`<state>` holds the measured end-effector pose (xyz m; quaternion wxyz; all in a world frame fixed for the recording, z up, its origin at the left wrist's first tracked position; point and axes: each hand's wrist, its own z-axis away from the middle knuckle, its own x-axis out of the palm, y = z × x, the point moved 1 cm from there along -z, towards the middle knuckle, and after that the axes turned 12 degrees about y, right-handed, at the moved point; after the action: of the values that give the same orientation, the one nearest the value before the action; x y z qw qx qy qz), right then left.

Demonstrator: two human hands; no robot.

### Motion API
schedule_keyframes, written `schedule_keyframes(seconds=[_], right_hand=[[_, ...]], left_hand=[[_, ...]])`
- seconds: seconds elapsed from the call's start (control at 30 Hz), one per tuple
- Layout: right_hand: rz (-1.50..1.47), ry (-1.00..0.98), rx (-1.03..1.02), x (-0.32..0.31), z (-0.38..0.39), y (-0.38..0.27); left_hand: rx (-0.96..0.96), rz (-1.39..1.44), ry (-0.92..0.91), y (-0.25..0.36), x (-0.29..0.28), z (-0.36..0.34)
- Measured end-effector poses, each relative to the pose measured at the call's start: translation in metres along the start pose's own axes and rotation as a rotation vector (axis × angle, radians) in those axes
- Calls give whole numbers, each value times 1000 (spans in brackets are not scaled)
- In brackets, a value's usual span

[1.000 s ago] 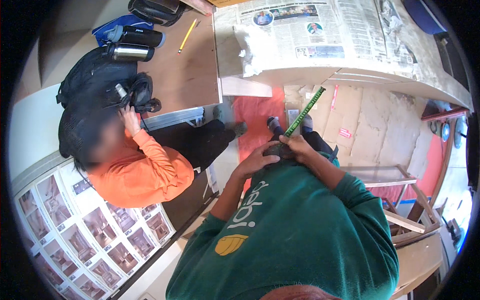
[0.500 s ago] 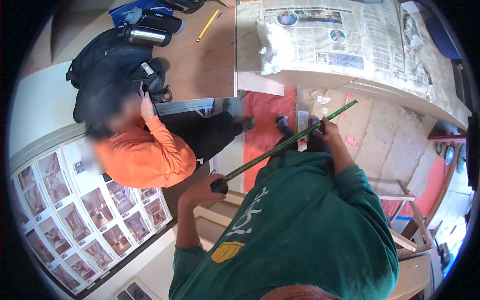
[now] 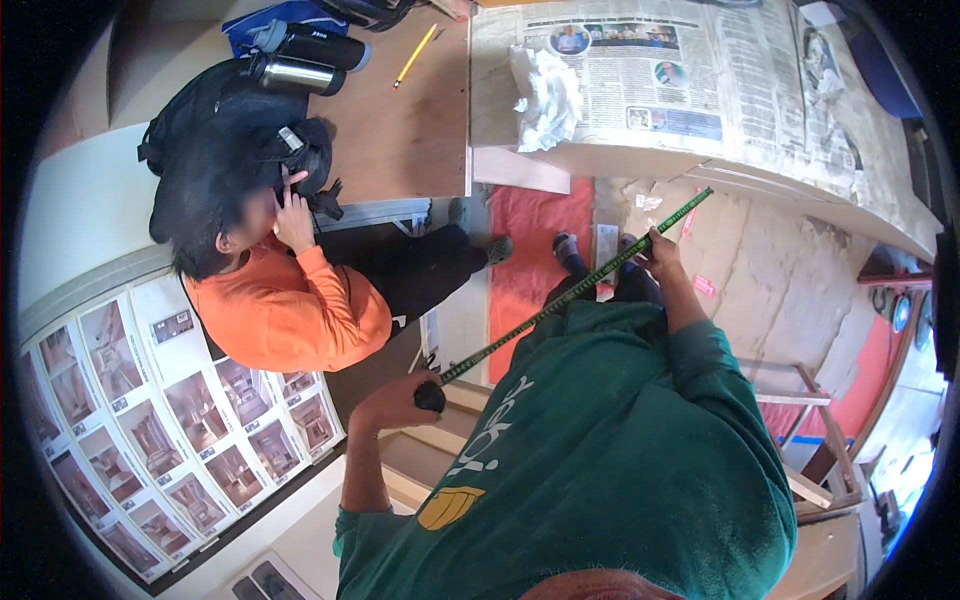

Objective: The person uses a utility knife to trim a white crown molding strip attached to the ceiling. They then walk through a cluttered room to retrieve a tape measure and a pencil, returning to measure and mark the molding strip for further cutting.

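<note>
A green tape measure blade (image 3: 575, 290) stretches diagonally across the front of my green sweatshirt, its free end reaching up past my right hand. My left hand (image 3: 390, 405) is closed on the black tape case (image 3: 429, 396) at lower left, beside the wooden slats below. Higher and to the right, my right hand (image 3: 663, 258) grips the blade between its fingers, a short way from its end, above my legs and the cardboard floor covering (image 3: 770, 270).
A person in orange (image 3: 285, 315) sits at left, hand raised to the face, beside black bags (image 3: 205, 120). A wooden desk (image 3: 400, 140) bears bottles (image 3: 300, 75) and a pencil. A newspaper-covered top (image 3: 650, 90) spans the back, a wooden frame (image 3: 810, 400) stands right, printed sheets (image 3: 200, 410) lie left.
My hands have moved apart, the left down-left with the case, the right up-right along the blade, so more blade is drawn out. The person in orange shifted the raised hand slightly.
</note>
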<state>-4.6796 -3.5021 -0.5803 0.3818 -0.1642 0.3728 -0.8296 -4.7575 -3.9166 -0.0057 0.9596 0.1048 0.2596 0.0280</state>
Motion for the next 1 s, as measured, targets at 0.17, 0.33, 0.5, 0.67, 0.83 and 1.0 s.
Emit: schedule_keyframes(seconds=[0.17,0.33,0.5,0.67,0.83,1.0], right_hand=[[-203,274,525,-1,43,-65],[-86,286,449,-16,20,-23],[-136,271,479,-24,39,-42],[-103,251,485,-24,63,-81],[-61,213,397,-28,68,-82],[-73,185,398,-39,67,-76]], left_hand=[[-56,291,-105,-6,47,-5],[12,45,-127,-44,88,-46],[-35,26,-167,-39,109,-58],[43,-35,-89,-33,113,-60],[13,80,-95,-37,125,-65],[-82,-35,-39,-5,110,-60]])
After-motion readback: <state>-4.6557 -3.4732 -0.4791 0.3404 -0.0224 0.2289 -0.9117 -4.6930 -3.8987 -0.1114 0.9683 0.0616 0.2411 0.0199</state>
